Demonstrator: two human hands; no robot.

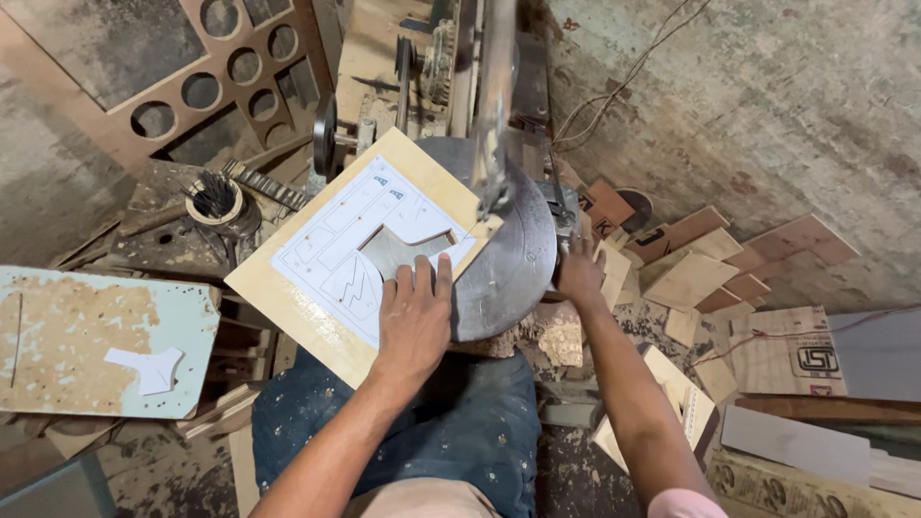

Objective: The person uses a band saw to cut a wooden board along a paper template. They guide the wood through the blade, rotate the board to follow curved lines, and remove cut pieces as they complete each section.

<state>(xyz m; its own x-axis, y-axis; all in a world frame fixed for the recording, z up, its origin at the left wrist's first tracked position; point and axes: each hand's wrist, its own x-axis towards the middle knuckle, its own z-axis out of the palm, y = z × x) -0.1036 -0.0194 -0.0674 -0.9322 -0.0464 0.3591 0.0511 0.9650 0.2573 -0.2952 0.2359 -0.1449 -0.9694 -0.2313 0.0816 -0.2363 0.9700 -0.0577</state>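
Plywood panel (317,278) lies across left edge of round saw table (508,278); left hand (414,321) flat on it, fingers spread, gripping nothing. Right hand (579,273) rests at table's right edge, grasp unclear. Blade (494,125) beyond fingertips: panel slipping risks cut.

Under your left hand (414,321) lies a pale plywood panel (288,288), smooth and matt, with a white paper template (336,240) stuck flat on its face. It rests on a round metal saw table (508,278), dull grey and scuffed. The blade (495,105) above it is bare, shiny steel. Beside your right hand (579,271) lie raw wooden offcuts (686,278), rough at the edges. Your lap shows blue denim (460,432), dusty. The wall (767,105) is rough, stained plaster.
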